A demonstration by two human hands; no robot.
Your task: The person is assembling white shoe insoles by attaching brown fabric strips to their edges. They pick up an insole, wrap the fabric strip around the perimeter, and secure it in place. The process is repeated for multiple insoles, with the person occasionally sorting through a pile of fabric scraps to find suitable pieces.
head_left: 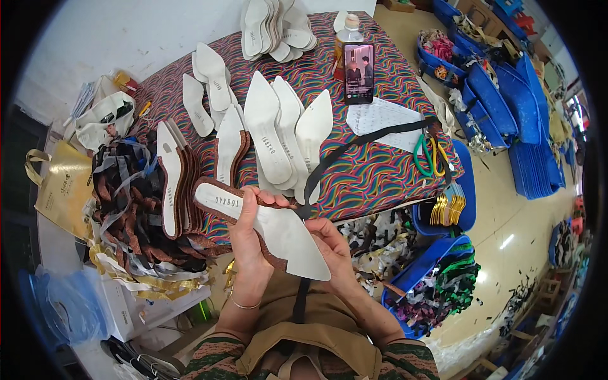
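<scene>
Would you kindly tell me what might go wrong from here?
The brown edging stops short of the white insole's pointed toe, near the right hand, so it might pucker or sit unevenly there. The black strip crosses the table close to the insole and could catch on it. The scissors lie near the table's right edge and might get knocked off.

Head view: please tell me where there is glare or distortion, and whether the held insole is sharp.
Head view: fisheye darkens the corners and bends the room toward the rim; bright glare spots sit on the floor, a sheen on the gold bag; the held insole looks sharp; the far right rim is hard to read.
</scene>
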